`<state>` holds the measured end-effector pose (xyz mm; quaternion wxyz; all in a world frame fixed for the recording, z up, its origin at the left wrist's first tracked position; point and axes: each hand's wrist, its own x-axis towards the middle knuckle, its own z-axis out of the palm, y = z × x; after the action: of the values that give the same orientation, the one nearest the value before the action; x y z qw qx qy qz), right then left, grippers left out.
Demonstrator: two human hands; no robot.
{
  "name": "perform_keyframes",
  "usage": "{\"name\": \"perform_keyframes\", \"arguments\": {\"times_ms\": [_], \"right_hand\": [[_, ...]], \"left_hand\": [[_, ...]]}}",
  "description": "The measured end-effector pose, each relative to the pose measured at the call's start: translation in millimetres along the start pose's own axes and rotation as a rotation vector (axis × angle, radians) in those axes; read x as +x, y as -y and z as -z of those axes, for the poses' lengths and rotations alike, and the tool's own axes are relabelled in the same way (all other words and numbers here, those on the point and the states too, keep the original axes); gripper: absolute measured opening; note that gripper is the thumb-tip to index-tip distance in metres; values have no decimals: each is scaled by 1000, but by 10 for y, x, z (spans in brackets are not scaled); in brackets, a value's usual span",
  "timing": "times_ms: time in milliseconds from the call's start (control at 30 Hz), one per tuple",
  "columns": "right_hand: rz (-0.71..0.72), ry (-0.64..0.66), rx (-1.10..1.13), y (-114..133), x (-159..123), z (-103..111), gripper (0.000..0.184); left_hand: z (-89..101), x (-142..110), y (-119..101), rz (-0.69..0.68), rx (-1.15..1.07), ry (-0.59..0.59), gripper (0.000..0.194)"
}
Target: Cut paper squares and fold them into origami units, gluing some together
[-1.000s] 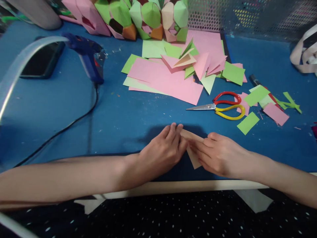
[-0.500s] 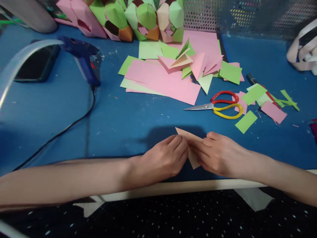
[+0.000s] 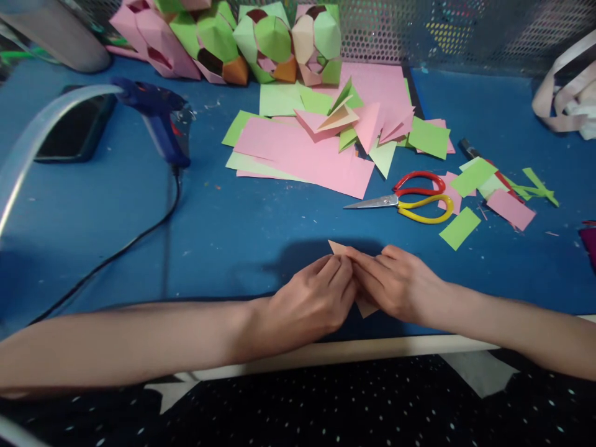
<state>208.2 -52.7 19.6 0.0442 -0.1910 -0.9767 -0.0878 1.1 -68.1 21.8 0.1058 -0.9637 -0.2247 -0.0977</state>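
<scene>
Near the front edge of the blue table, both of my hands meet over a folded piece of peach paper. Only its pointed upper tip and a lower corner show; the rest is hidden by my fingers. My left hand has its fingers bent and pinched on the paper. From the right, my right hand presses its fingers along the paper, tips touching beside the left fingers. Just beyond the hands lie scissors with one red and one yellow handle.
A blue glue gun with a black cord stands at left beside a phone. Pink and green sheets are piled at the back, before folded paper shapes. Small paper scraps and a cutter lie right. White ribbon sits far right.
My left fingers drew back from the paper's upper tip and bent into a pinch. My right hand then slid left and up along the paper, covering more of it. The view shifted slightly.
</scene>
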Motion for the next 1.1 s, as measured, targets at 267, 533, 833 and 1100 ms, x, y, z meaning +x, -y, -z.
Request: {"name": "perform_keyframes", "arguments": {"times_ms": [267,533,833,1100], "right_hand": [[-56,254,-169,106,-200,277,41],[-216,219,-215,113,-263,396,33],[-151,178,-182,185,-142,250,36],[-233,156,-147,60,-208,329,15]], "left_hand": [[2,-4,23,-6,-37,20,9],[38,30,34,-12,-43,104,15],[8,28,-20,27,44,132,26],[-4,69,141,143,99,44,54]]}}
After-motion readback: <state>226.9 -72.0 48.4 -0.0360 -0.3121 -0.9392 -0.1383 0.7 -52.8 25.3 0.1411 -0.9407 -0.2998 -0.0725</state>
